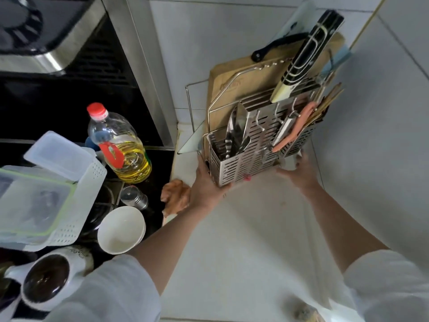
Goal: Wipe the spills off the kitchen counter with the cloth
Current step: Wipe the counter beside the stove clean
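While 1 cloth lies aside, 2 hands grip 1 rack.

1 oil bottle, 1 bowl, 1 shaker, 1 cloth, 1 utensil rack, 2 hands.

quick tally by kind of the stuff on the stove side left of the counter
oil bottle: 1
white bowl: 1
metal shaker: 1
clear plastic boxes: 2, as far as shows
white basket: 1
dark jar: 1
total: 7
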A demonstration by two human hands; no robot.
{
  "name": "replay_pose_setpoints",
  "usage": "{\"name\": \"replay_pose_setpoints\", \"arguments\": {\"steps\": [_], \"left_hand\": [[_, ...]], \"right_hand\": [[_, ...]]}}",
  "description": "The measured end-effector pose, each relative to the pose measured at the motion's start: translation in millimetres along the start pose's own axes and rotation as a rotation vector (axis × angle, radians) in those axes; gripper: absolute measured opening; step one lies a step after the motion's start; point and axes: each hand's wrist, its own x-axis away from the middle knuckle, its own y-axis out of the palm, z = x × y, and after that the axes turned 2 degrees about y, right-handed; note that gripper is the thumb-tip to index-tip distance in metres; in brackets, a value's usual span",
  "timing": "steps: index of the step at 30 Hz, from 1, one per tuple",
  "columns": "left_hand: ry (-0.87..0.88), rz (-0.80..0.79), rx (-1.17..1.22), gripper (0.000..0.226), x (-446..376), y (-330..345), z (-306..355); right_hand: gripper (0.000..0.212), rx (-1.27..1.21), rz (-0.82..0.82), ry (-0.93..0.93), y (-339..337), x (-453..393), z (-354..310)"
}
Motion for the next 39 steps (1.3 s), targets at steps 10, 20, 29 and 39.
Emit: {"name": "replay_pose_setpoints", "arguments": {"steps": [10, 20, 29, 39], "left_hand": [[0.140, -0.031, -0.172, 0.103, -29, -14, -18], [0.242, -0.229, -0.215, 0.076, -106, -73, -21], [0.210, -0.281, -0.326, 0.025, -148, -93, -16], [0.185, -0.451, -0.756, 0.027, -115, -113, -49]], "right_hand": [[0.054, -0.281, -0.119, -0.134, 2, -25, -13], [0.065, -0.241, 0.102, -0.148, 49, 0, -26], [0.059, -0.225, 0.197, -0.066, 74, 8, -40], [0.025, 0.111, 0.083, -0.097, 169, 98, -18]]}}
